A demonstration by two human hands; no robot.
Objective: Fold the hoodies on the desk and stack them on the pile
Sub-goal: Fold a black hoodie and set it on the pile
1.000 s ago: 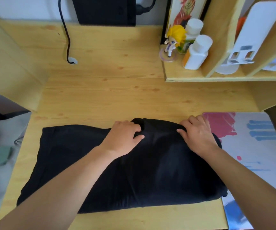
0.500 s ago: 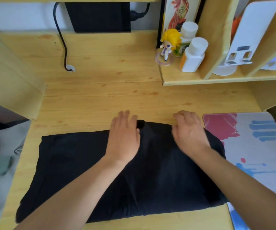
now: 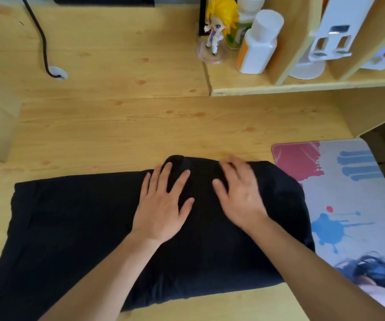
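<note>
The black hoodie (image 3: 98,230) lies part-folded across the desk (image 3: 117,126); left hand (image 3: 163,205) and right hand (image 3: 240,193) press flat on it, fingers spread, gripping nothing; best to smooth outward evenly, flattening the doubled right end before the next fold

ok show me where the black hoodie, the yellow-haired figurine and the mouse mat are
hoodie (image 3: 75,223), head view, on the flat left half of the cloth.
figurine (image 3: 219,19), head view, on its yellow hair.
mouse mat (image 3: 349,195), head view, on the pale middle area right of the hoodie.
</note>
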